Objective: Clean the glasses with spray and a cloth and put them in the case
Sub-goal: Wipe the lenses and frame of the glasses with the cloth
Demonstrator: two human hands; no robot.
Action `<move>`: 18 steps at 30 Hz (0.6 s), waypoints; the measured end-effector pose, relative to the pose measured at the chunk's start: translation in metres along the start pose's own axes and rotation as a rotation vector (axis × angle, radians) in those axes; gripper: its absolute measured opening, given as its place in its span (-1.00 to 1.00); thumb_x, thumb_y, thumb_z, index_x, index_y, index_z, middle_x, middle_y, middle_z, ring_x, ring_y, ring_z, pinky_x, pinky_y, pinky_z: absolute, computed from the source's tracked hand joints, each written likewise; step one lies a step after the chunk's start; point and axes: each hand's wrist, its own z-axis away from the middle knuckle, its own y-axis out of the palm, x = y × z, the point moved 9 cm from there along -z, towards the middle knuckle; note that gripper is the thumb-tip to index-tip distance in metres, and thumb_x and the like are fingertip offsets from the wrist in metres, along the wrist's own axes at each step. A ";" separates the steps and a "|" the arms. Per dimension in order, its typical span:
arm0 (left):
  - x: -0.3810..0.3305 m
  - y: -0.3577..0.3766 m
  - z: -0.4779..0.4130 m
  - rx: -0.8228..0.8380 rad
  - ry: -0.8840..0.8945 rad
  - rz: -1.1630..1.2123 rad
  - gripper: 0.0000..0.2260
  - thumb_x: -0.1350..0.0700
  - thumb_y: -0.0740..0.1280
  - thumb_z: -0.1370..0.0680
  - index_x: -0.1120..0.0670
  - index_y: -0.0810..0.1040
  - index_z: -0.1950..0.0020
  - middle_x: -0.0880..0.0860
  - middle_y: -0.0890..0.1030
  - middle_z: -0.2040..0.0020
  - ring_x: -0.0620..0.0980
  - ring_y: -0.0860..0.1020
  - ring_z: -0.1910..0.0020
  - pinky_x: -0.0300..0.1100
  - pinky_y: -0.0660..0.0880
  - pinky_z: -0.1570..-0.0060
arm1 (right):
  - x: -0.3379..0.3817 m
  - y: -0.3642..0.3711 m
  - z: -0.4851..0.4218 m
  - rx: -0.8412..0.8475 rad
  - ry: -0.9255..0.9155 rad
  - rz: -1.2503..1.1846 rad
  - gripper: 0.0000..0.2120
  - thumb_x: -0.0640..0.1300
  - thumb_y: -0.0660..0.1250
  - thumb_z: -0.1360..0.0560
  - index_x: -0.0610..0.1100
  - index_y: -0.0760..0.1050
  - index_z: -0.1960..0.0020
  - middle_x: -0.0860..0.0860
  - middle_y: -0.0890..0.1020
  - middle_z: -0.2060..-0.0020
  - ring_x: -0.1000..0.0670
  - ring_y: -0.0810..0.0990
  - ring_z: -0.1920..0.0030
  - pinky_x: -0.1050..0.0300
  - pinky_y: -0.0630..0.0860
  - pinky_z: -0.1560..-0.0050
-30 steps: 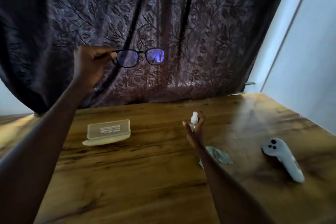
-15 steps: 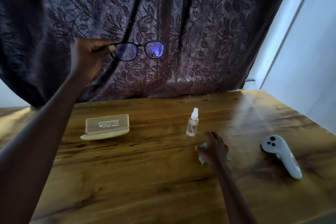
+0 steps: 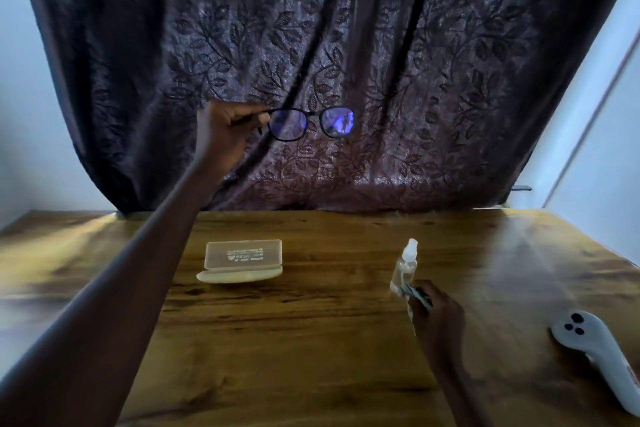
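Note:
My left hand [image 3: 225, 130] holds the dark-framed glasses [image 3: 311, 123] up in the air in front of the curtain, gripping them by one temple. The lenses face me and show a violet reflection. A small clear spray bottle [image 3: 405, 265] with a white cap stands upright on the wooden table [image 3: 311, 340]. Just in front of it, my right hand [image 3: 438, 314] grips the pale grey-green cloth [image 3: 417, 295], lifted off the table. A cream glasses case [image 3: 239, 262] lies open on the table at centre left, its lid standing up.
A white hand controller [image 3: 599, 354] lies at the table's right side. A dark patterned curtain [image 3: 346, 62] hangs behind the table's far edge. A pale wall rises on the right.
My right hand set the spray bottle down on the table, reached to the cloth and picked it up. My left hand kept the glasses raised throughout.

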 end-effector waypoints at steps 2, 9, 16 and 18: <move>-0.001 -0.003 -0.001 -0.016 -0.009 -0.003 -0.76 0.27 0.37 -0.43 0.35 0.54 -0.05 0.30 0.59 -0.02 -0.47 0.48 0.27 -0.51 0.43 0.20 | 0.021 -0.006 -0.012 -0.081 -0.047 -0.086 -0.77 -0.52 0.44 -0.26 -0.36 0.61 0.11 -0.24 0.68 0.27 -0.17 0.64 0.32 0.11 0.49 0.33; 0.001 -0.009 -0.003 -0.037 -0.006 0.015 -0.78 0.30 0.38 -0.42 0.34 0.55 -0.04 0.29 0.62 0.05 -0.50 0.47 0.40 -0.55 0.41 0.31 | 0.062 -0.010 -0.053 -0.220 -0.009 -0.352 -0.80 -0.42 0.41 -0.34 -0.30 0.61 0.04 -0.20 0.68 0.15 -0.14 0.63 0.19 0.04 0.52 0.19; 0.005 -0.008 -0.008 -0.037 -0.022 -0.010 -0.78 0.28 0.38 -0.42 0.31 0.56 -0.04 0.26 0.64 0.07 -0.44 0.49 0.45 -0.54 0.42 0.38 | 0.120 -0.033 -0.098 -0.376 -0.113 -0.584 -0.83 -0.38 0.40 -0.38 -0.32 0.59 0.02 -0.01 0.61 0.19 0.03 0.61 0.26 0.30 0.55 0.28; 0.002 -0.007 -0.010 -0.044 -0.022 -0.027 -0.78 0.29 0.38 -0.42 0.30 0.57 -0.04 0.26 0.64 0.06 -0.41 0.50 0.42 -0.53 0.43 0.33 | 0.134 -0.037 -0.109 -0.411 -0.135 -0.623 -0.83 -0.39 0.40 -0.38 -0.33 0.59 0.02 0.00 0.60 0.22 0.07 0.59 0.30 0.37 0.52 0.33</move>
